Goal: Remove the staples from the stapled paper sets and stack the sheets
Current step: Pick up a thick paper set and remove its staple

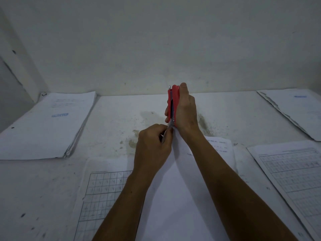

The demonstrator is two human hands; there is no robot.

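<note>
My right hand (186, 110) grips a red stapler (173, 101), held upright above the table with its metal end pointing down. My left hand (153, 145) pinches the raised top corner of a paper set (173, 197) right at the stapler's lower metal tip. The sheets lift from the table toward that corner. The staple itself is hidden between my fingers and the tool. Under the raised set lies a sheet with a printed grid (100, 193).
A thick stack of papers (46, 126) lies at the left rear of the white table (121, 119). Another stack (298, 108) sits at the right rear. A grid sheet (291, 174) lies at the right. A white wall stands close behind.
</note>
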